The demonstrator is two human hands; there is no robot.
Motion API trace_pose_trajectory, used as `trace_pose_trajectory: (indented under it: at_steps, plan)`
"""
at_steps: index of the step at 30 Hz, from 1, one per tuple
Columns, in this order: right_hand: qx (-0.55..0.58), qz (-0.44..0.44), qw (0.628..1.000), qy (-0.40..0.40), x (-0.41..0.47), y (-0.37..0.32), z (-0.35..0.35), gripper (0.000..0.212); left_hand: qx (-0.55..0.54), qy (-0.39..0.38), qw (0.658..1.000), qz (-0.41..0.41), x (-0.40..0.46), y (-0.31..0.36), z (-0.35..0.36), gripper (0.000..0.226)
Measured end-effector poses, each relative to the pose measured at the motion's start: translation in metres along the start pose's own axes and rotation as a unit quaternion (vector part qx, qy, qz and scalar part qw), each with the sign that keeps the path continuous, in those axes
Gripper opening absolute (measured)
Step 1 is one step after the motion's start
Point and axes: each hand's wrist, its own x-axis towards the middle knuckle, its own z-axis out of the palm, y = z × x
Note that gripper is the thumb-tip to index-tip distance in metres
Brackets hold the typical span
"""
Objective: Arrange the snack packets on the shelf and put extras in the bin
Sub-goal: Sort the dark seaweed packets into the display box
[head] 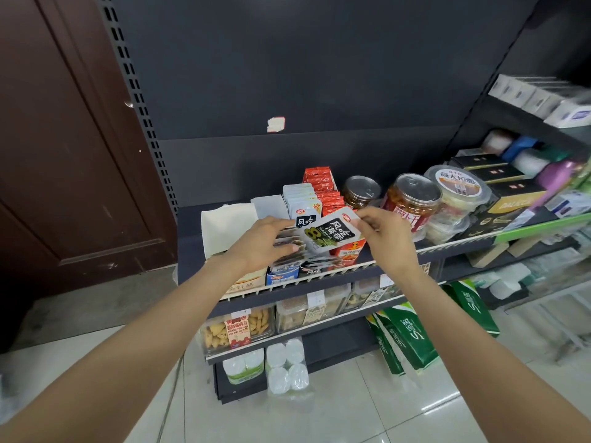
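Note:
A white and black snack packet (331, 233) is held over the shelf, pinched at its right corner by my right hand (382, 233). My left hand (263, 241) grips a stack of similar packets (295, 251) just left of it, thumb under the stack. Behind them a row of white packets (300, 199) stands in a box, with a row of orange-red packets (323, 187) beside it. An open white box (224, 228) sits at the shelf's left end. The dark shelf (192, 251) has a white wire front rail.
Jars (409, 199) and a lidded tub (460, 187) stand right of the packets. Black boxes (499, 177) fill the adjoining shelf. Below are biscuit tubs (236, 327), tissue rolls (286, 366) and green packs (406, 337) on the tiled floor. A brown door (64, 139) is at left.

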Motion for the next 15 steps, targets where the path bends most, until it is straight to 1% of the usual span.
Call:
trace_pose_trajectory:
  at_steps: [4,6,8,12,15]
  plan:
    - [0.063,0.040,0.997,0.034,-0.001,-0.010,-0.010,0.015,-0.044,0.073,0.996,-0.009,0.000,0.012,-0.005,0.041]
    - [0.127,0.068,0.988,0.049,-0.003,-0.012,-0.015,0.014,-0.071,0.084,0.994,-0.017,0.003,0.015,-0.006,0.036]
    - [0.184,0.091,0.977,0.052,-0.005,-0.012,-0.019,0.013,-0.128,0.081,0.988,-0.034,0.004,0.020,-0.006,0.033]
    - [0.290,0.137,0.945,0.058,-0.010,-0.008,-0.027,0.012,-0.262,0.081,0.958,-0.088,0.004,0.027,-0.010,0.023]
    - [0.323,0.133,0.935,0.052,-0.013,-0.008,-0.031,0.012,-0.361,0.068,0.923,-0.111,0.006,0.027,-0.015,0.014]
